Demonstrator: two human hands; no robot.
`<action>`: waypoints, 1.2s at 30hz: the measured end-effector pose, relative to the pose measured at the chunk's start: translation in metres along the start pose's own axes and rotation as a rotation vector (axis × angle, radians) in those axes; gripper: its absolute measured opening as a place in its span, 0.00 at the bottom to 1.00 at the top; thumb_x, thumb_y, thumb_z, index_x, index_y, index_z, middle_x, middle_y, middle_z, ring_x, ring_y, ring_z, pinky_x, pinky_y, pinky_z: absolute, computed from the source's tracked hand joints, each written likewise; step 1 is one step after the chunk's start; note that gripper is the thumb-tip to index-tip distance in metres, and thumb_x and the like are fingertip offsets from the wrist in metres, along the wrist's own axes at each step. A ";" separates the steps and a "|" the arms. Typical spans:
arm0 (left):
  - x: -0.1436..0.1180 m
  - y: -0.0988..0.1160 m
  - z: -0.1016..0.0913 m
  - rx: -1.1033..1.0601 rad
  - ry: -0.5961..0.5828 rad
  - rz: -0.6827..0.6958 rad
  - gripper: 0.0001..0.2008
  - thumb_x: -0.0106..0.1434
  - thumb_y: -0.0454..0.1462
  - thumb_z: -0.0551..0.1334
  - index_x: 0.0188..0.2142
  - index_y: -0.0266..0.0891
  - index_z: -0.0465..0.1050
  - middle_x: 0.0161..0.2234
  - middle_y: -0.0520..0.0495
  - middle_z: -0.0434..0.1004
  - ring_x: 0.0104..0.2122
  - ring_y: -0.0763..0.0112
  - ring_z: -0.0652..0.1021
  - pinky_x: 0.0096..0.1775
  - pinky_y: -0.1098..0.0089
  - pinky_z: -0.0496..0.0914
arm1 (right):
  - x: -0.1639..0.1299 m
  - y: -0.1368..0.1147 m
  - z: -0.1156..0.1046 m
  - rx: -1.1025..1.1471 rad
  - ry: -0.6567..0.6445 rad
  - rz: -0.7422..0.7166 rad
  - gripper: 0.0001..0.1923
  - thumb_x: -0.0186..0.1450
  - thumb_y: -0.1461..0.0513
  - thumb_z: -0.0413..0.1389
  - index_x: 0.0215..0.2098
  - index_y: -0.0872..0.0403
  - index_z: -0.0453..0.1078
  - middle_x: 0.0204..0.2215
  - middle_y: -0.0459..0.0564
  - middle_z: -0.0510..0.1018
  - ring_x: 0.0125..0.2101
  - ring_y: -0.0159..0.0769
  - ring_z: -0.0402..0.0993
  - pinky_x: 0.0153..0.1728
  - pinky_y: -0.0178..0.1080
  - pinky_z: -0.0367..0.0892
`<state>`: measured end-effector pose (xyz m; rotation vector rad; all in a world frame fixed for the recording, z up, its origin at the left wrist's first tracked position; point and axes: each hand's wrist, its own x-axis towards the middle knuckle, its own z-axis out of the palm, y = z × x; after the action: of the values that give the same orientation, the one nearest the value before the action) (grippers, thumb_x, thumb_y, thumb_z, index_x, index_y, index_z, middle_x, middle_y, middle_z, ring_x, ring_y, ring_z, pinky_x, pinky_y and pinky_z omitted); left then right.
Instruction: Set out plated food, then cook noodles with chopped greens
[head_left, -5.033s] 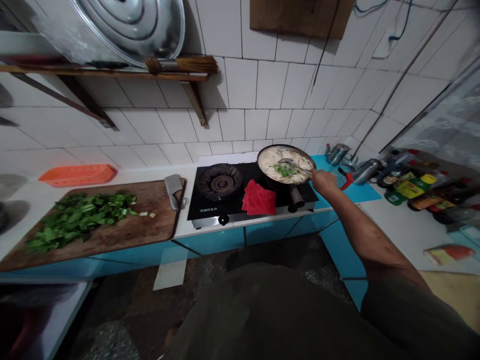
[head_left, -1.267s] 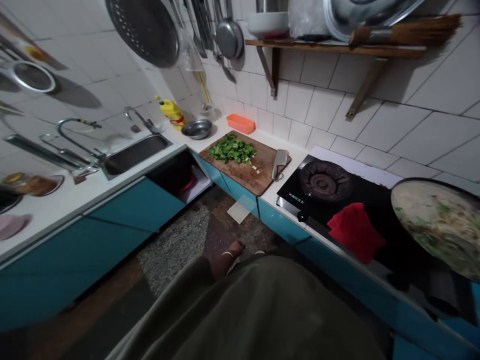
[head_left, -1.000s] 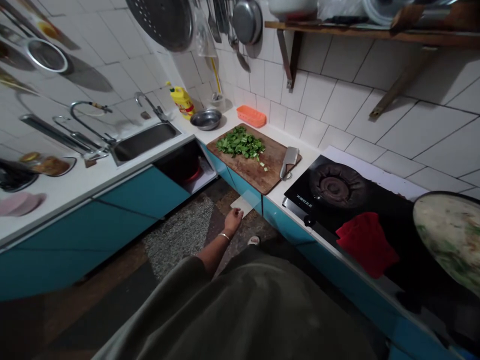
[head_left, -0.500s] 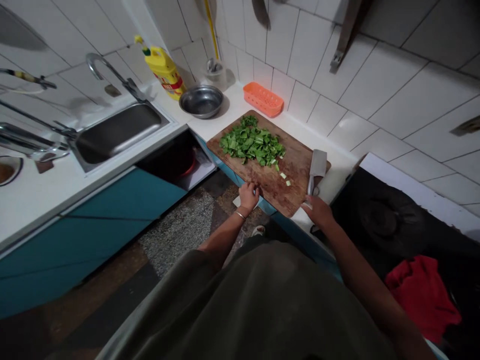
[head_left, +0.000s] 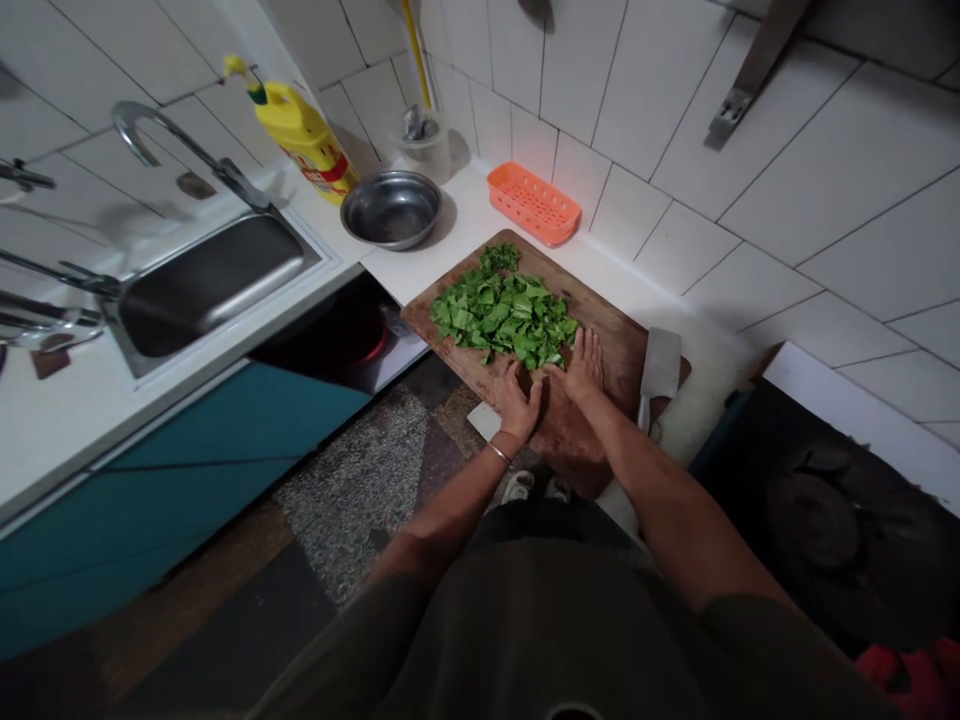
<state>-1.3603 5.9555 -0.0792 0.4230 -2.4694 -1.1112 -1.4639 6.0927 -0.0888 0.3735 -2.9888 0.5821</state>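
Cleaver: steel-bladed cleaver [head_left: 660, 366] lies flat on the board's end, just right of your right hand, apart from it, nothing between.
Basket: orange slotted plastic basket [head_left: 533, 203] sits by the tiled wall, beyond both hands, past the greens.
Bowl: round steel bowl [head_left: 391, 208] is on the white counter, up & left of your left hand, well apart.
Bottle: yellow plastic bottle w/ red label [head_left: 303, 133] stands behind the bowl, near the wall.
Sink: steel sink basin [head_left: 210, 283] w/ curved tap is far left of your left hand.
Stove: black gas hob [head_left: 829, 512] is right of your right arm; bit of red cloth [head_left: 911, 675] at its near edge.
Board: brown wooden chopping board [head_left: 570, 420] lies under both your hands.
Greens: pile of chopped green leaves [head_left: 502, 315] sits on the board, just beyond your fingertips, touching them.
L hand: your left hand [head_left: 519, 401] is open, palm down, fingers against the pile's near edge; thin bangle at the wrist. Grips nothing.
R hand: your right hand [head_left: 583, 367] is open & flat, fingers spread, resting on the board at the pile's right edge. Grips nothing.
Hands: side by side, nearly touching.
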 end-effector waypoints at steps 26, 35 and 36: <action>0.050 0.087 0.056 -0.510 0.162 -0.303 0.17 0.70 0.44 0.53 0.54 0.39 0.65 0.54 0.39 0.72 0.55 0.66 0.73 0.58 0.63 0.67 | 0.023 -0.040 -0.031 1.553 0.060 0.420 0.15 0.57 0.53 0.59 0.41 0.49 0.72 0.46 0.50 0.78 0.53 0.41 0.70 0.60 0.49 0.63; 0.067 0.175 -0.006 -0.659 0.179 0.043 0.16 0.68 0.46 0.57 0.50 0.41 0.68 0.52 0.42 0.73 0.54 0.63 0.74 0.59 0.58 0.67 | 0.036 -0.068 -0.138 1.722 0.309 0.136 0.16 0.55 0.50 0.61 0.39 0.47 0.72 0.44 0.48 0.78 0.56 0.40 0.67 0.61 0.50 0.64; 0.067 0.189 -0.009 -0.714 0.183 0.089 0.16 0.67 0.46 0.58 0.50 0.41 0.68 0.51 0.42 0.73 0.53 0.63 0.74 0.59 0.58 0.67 | 0.034 -0.067 -0.155 1.714 0.353 0.118 0.17 0.55 0.49 0.61 0.40 0.47 0.72 0.45 0.48 0.78 0.56 0.41 0.68 0.60 0.50 0.64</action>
<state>-1.4349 6.0417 0.0860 0.1796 -1.7565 -1.7120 -1.4759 6.0836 0.0833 0.0778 -1.4436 2.6233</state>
